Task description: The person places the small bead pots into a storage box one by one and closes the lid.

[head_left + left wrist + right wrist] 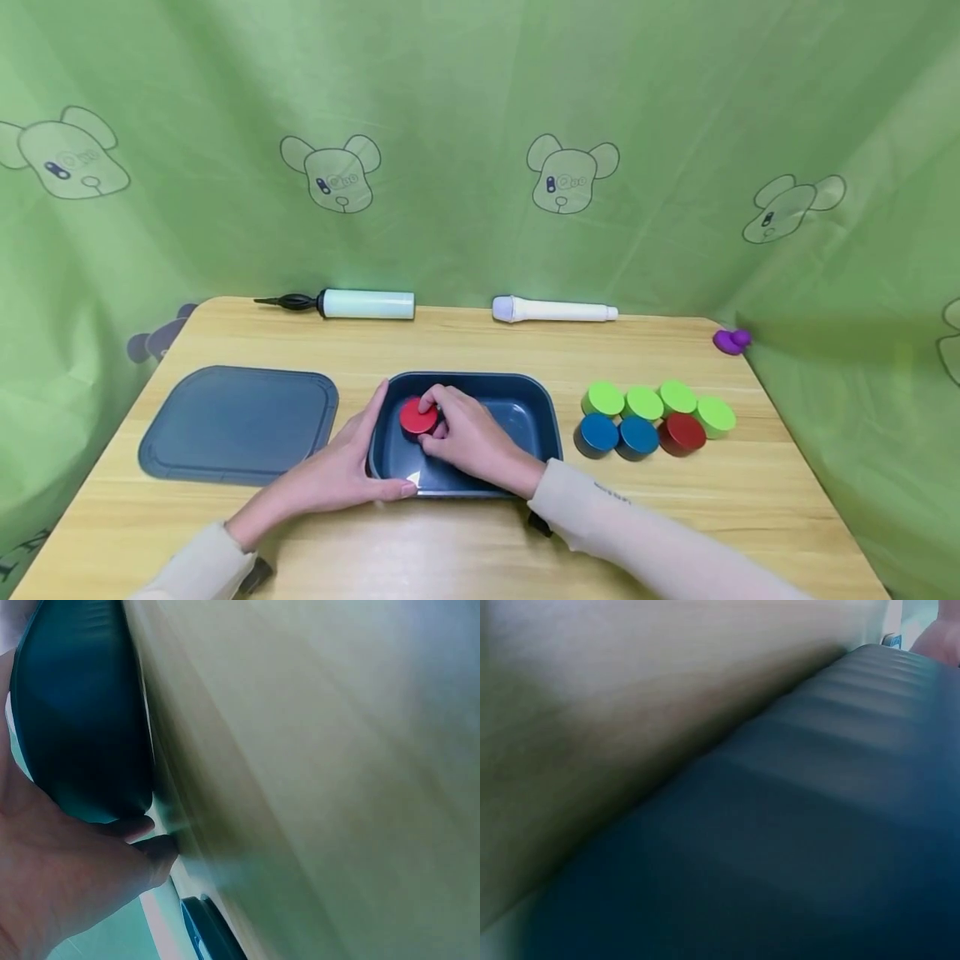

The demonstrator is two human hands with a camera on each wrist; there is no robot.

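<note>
A dark blue rectangular box [480,492] stands uncovered on the table in the head view. My left hand [333,471] grips its left end, thumb along the front wall and fingers at the left side. In the left wrist view, fingers of the left hand [67,877] bend around the end of the box [82,712]. Inside the box, at the left, my right hand [472,437] pinches a red round block [417,416] between fingers and thumb. Only the box's outer wall [780,847] fills most of the right wrist view; the right hand itself is out of sight there.
A flat dark blue lid [238,423] lies left of the box. To the right stand several green blocks [643,402], two blue blocks [597,435] and a dark red block [682,434]. Along the back lie a hand pump [367,304], a white microphone [558,311] and a purple object [731,340].
</note>
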